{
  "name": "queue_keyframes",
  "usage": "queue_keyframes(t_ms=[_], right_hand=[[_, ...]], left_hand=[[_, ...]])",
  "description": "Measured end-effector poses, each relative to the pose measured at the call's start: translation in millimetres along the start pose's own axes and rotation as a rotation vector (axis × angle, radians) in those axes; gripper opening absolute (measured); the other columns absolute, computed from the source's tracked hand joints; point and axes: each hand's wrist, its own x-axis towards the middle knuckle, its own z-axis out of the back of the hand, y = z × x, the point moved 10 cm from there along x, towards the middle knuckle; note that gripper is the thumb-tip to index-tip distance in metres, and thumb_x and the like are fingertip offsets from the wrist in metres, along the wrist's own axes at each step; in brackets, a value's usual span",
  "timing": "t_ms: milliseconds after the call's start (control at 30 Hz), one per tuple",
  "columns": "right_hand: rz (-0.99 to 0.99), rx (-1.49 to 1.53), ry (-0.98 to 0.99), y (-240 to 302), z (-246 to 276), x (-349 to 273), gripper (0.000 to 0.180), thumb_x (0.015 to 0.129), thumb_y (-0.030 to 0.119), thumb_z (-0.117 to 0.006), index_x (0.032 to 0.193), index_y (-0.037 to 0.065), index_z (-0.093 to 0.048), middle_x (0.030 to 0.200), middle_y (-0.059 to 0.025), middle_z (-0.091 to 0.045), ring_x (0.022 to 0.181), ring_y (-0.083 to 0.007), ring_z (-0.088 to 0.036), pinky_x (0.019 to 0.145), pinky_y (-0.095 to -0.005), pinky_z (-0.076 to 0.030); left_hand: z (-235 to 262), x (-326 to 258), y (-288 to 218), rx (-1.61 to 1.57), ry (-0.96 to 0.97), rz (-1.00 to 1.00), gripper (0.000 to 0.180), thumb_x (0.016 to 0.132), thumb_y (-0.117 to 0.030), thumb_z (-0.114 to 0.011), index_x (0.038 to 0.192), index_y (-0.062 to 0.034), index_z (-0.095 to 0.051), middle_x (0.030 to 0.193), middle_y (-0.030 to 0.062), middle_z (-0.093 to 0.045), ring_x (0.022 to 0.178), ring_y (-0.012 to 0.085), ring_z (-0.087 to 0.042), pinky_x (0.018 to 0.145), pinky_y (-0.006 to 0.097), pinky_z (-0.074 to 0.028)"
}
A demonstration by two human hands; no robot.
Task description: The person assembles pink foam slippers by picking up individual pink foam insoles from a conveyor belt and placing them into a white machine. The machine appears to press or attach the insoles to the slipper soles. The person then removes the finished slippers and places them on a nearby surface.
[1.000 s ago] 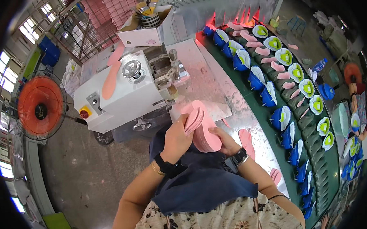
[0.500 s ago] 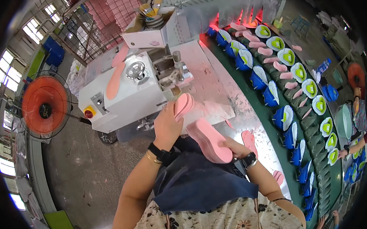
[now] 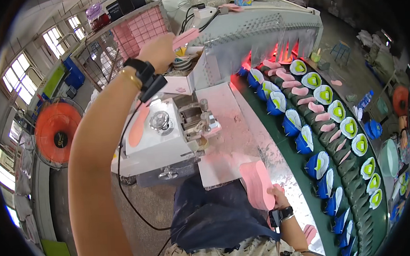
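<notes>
My left hand (image 3: 158, 52) is raised at the far left, closed on a few pink insoles (image 3: 186, 37) that stick out to its right, above an open white cardboard box (image 3: 181, 84). In front of my apron, my right hand (image 3: 280, 197) grips a thick stack of pink insoles (image 3: 257, 185) by its right side, with the stack tilted. A white machine (image 3: 155, 148) with a metal handwheel (image 3: 159, 121) and rollers stands on the bench between my hands. One loose insole (image 3: 138, 127) lies on top of the machine.
A green conveyor (image 3: 291, 158) curves down the right side, carrying blue-and-white shoe uppers (image 3: 317, 165) and pink insoles (image 3: 299, 91). Red light glows at the grey tunnel (image 3: 256, 39). An orange fan (image 3: 59, 134) stands left. A black cable (image 3: 120, 177) hangs from my left wrist.
My left hand has risen up and away from beside the machine, carrying its insoles over the box. My right hand's stack has shifted slightly right and lower. The view has tilted up.
</notes>
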Motion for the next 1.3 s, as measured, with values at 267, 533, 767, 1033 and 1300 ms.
queue_keyframes(t_ms=[267, 533, 767, 1033, 1300], right_hand=[[-0.015, 0.036, -0.015, -14.9, 8.5, 0.4, 0.055, 0.079, 0.02, -0.062, 0.126, -0.005, -0.047, 0.111, -0.0114, -0.061, 0.098, -0.0207, -0.062, 0.087, -0.032, -0.05], [-0.013, 0.106, -0.1, -11.1, 3.1, 6.6, 0.051, 0.082, 0.017, -0.061, 0.125, -0.006, -0.047, 0.115, -0.0135, -0.06, 0.102, -0.0238, -0.061, 0.09, -0.0344, -0.05], [-0.046, 0.182, 0.047, -25.7, -32.2, 14.8, 0.055, 0.084, 0.017, -0.061, 0.132, -0.002, -0.042, 0.12, -0.0124, -0.057, 0.109, -0.0237, -0.057, 0.095, -0.0359, -0.047], [-0.057, 0.16, 0.072, -31.5, -39.2, 2.3, 0.058, 0.084, 0.017, -0.062, 0.134, -0.002, -0.039, 0.122, -0.0119, -0.056, 0.109, -0.0214, -0.057, 0.095, -0.0342, -0.047], [-0.093, 0.193, 0.075, -43.6, -32.6, 4.6, 0.052, 0.085, 0.017, -0.06, 0.131, -0.002, -0.043, 0.119, -0.0117, -0.058, 0.107, -0.0209, -0.059, 0.093, -0.0341, -0.048]], left_hand=[[-106.4, 36.0, 88.4, 0.071, 0.179, 0.119, 0.039, 0.073, -0.018, -0.066, 0.108, -0.0028, -0.058, 0.098, 0.0224, -0.064, 0.094, 0.0384, -0.062, 0.082, 0.044, -0.049], [-110.1, -1.0, 93.9, -0.336, 0.341, 0.122, 0.031, 0.07, -0.018, -0.067, 0.096, -0.0023, -0.061, 0.084, 0.0161, -0.067, 0.079, 0.029, -0.066, 0.072, 0.039, -0.052], [-125.4, -20.1, 105.7, -0.47, 0.34, 0.248, 0.027, 0.073, -0.017, -0.065, 0.095, -0.0023, -0.059, 0.08, 0.0126, -0.063, 0.076, 0.0257, -0.063, 0.071, 0.036, -0.05], [-127.2, -31.9, 123.5, -0.284, 0.101, 0.227, 0.045, 0.071, -0.011, -0.066, 0.113, -0.0023, -0.054, 0.089, 0.019, -0.064, 0.082, 0.0308, -0.063, 0.076, 0.037, -0.05], [-76.0, -45.4, 115.3, -0.236, -0.209, 0.322, 0.059, 0.072, -0.032, -0.071, 0.117, 0.002, -0.055, 0.099, 0.0226, -0.064, 0.1, 0.0389, -0.06, 0.089, 0.042, -0.046]])
